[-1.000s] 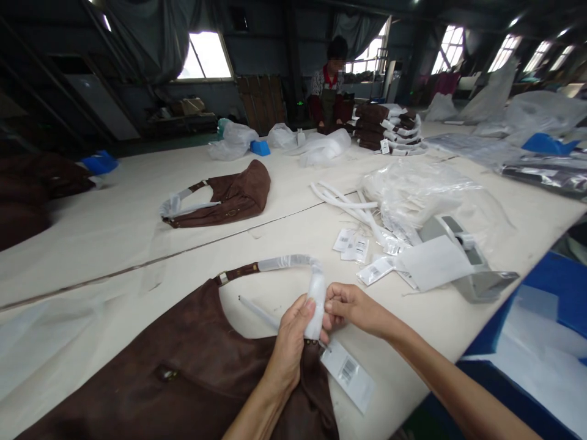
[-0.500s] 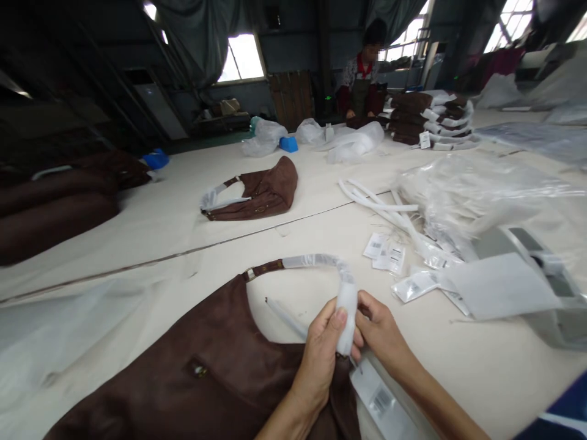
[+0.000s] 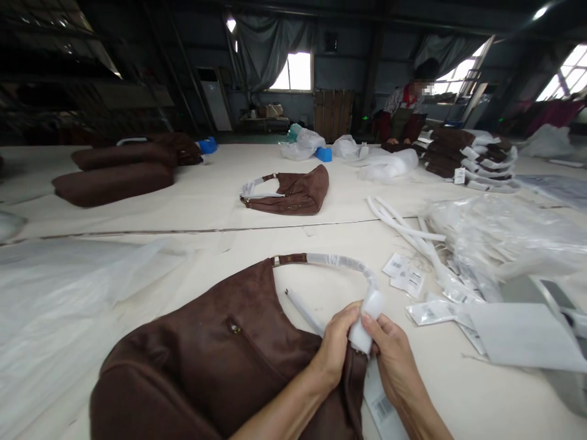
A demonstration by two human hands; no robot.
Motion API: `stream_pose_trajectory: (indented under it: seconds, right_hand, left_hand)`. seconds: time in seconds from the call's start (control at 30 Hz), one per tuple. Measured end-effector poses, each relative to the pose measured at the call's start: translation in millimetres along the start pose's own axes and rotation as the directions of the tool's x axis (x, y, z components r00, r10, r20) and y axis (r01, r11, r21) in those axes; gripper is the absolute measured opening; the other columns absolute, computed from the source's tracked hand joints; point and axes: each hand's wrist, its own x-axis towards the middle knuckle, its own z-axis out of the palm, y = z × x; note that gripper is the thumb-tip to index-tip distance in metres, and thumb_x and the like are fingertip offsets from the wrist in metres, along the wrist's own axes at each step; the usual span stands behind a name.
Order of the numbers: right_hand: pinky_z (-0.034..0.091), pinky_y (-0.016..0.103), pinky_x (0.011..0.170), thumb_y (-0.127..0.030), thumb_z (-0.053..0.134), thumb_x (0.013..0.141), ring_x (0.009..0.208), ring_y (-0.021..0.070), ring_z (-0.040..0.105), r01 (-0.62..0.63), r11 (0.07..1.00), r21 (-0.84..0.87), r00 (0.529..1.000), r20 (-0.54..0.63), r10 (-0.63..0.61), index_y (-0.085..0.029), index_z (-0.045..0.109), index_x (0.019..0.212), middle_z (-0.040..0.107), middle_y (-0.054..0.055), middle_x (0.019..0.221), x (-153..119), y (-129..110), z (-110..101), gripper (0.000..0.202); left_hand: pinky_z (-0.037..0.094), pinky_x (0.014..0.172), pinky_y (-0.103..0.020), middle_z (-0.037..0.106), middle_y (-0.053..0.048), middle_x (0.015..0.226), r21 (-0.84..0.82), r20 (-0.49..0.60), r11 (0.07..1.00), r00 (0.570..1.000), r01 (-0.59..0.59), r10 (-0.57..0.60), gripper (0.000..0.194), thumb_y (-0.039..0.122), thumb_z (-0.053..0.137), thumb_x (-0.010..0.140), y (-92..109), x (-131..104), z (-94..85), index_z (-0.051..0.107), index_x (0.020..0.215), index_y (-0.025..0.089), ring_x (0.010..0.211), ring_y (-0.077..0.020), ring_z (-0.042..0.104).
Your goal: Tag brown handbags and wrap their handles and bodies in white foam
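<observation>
A large brown bag (image 3: 197, 348) lies in front of me, its handle (image 3: 339, 260) arching away and wrapped in white, translucent material. My left hand (image 3: 339, 342) grips the wrapped lower right end of that handle from the left. From the right, my right hand (image 3: 389, 345) pinches the same wrapped end, thumb on top. Below my right hand a white barcode tag (image 3: 381, 410) hangs beside the bag, partly hidden. Inside the handle's loop a thin, pale wrapped strap (image 3: 302, 310) lies on the table.
Farther back on the table (image 3: 220, 244) is a smaller-looking brown bag (image 3: 302, 190). Plastic bags (image 3: 504, 232), small tag packets (image 3: 406, 275) and a white sheet (image 3: 523, 335) lie at right. Stacked brown bags (image 3: 449, 153) stand near a person (image 3: 403, 113). More brown bags (image 3: 114, 183) lie at left.
My right hand has moved from behind the wrapped handle end to its front right, thumb now pressing on it. My left hand's thumb no longer shows across the front. The view has turned left.
</observation>
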Motion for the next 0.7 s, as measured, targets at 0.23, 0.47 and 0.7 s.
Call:
stream_pose_trajectory:
  seconds: [0.23, 0.47, 0.7]
  right_hand:
    - [0.036, 0.027, 0.05, -0.044, 0.066, 0.074, 0.055, 0.0149, 0.044, 0.079, 0.96, -0.267, 0.967, -0.215, -0.139, -0.019, 0.059, 0.069, 0.052, -0.002, 0.057, 14.5, 10.5, -0.7, 0.027]
    - [0.043, 0.03, 0.055, -0.056, 0.069, 0.071, 0.061, 0.0192, 0.054, 0.035, 0.976, -0.216, 0.996, -0.072, -0.052, -0.017, 0.064, 0.077, 0.063, 0.004, 0.067, 12.6, -8.5, 2.4, 0.04]
    - [0.048, 0.037, 0.059, -0.069, 0.057, 0.077, 0.069, 0.0242, 0.061, -0.082, 0.84, -0.536, 0.96, -0.268, -0.077, -0.022, 0.056, 0.126, 0.069, 0.009, 0.096, -25.1, -5.1, -33.3, 0.067]
  left_hand:
    - [0.045, 0.093, -0.04, 0.071, -0.007, 0.095, 0.693, -0.04, 0.717, 0.99, -0.07, 0.135, 0.017, 0.034, 0.065, 0.083, 61.6, 16.0, -32.1, 0.075, 0.092, 0.022, 0.092, -0.0267, 0.063]
    - [0.054, 0.088, -0.044, 0.059, -0.009, 0.121, 0.66, -0.199, 0.748, 0.946, -0.064, 0.257, 0.035, 0.037, 0.061, 0.092, 144.7, 39.1, -102.7, 0.057, 0.121, 0.016, 0.105, -0.0241, 0.061]
    - [0.054, 0.087, -0.043, 0.059, -0.008, 0.122, 0.582, -0.212, 0.805, 0.934, -0.116, 0.288, 0.037, 0.036, 0.063, 0.091, 144.4, 25.0, -112.5, 0.057, 0.122, 0.017, 0.107, -0.0266, 0.061]
